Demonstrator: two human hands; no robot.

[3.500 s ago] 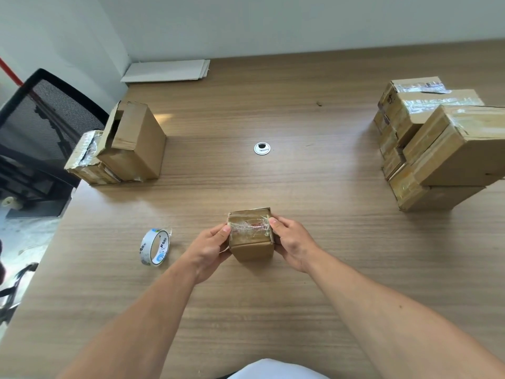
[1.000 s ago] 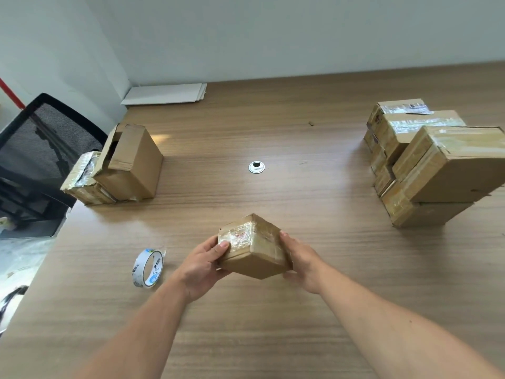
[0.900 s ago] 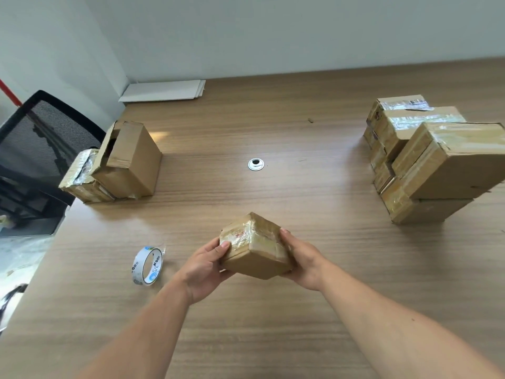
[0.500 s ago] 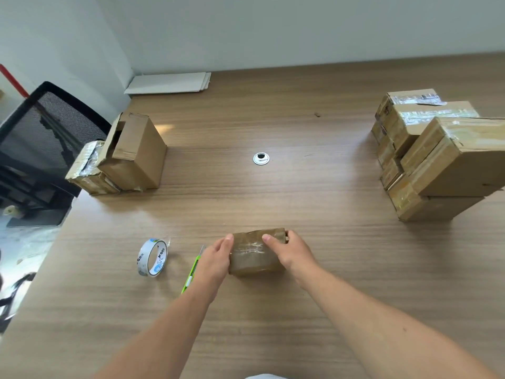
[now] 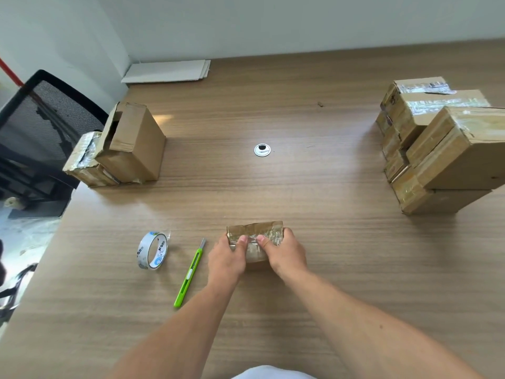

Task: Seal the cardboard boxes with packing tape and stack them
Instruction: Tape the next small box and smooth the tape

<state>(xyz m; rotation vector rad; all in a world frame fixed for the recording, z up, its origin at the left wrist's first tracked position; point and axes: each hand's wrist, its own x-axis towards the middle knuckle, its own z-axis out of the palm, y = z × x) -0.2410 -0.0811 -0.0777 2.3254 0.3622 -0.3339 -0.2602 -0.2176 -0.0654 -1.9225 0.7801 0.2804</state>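
1. A wooden table [image 5: 328, 269] fills most of the frame, its grain running side to side.
2. A black mesh office chair [image 5: 41, 119] stands off the table's edge at the middle left.
3. A stack of taped cardboard boxes [image 5: 448, 149] sits at the right edge, two layers high. The top box nearest the camera lies skewed and overhangs the one beneath.
4. An open cardboard box [image 5: 136, 149] stands at the upper left with its flaps loose.
5. A low taped box [image 5: 82, 162] touches the open box's left side, at the table's edge.
6. Flat white sheets [image 5: 166, 72] lie at the far edge, top centre-left, against the wall.
7. The left hand [image 5: 225, 259] and right hand [image 5: 287, 255] both grip the small box at lower centre. The fingers wrap round its ends and both thumbs press side by side on its top.
8. The small box [image 5: 254, 229] rests on the table between the hands. Wrinkled clear tape lies across its top.
9. A green utility knife [image 5: 190, 272] lies just left of the left hand, blade end pointing away from the camera.
10. A roll of clear packing tape [image 5: 152, 250] stands on edge left of the knife, apart from it.
11. A round metal cable grommet [image 5: 261, 150] is set into the table at centre, well beyond the small box.
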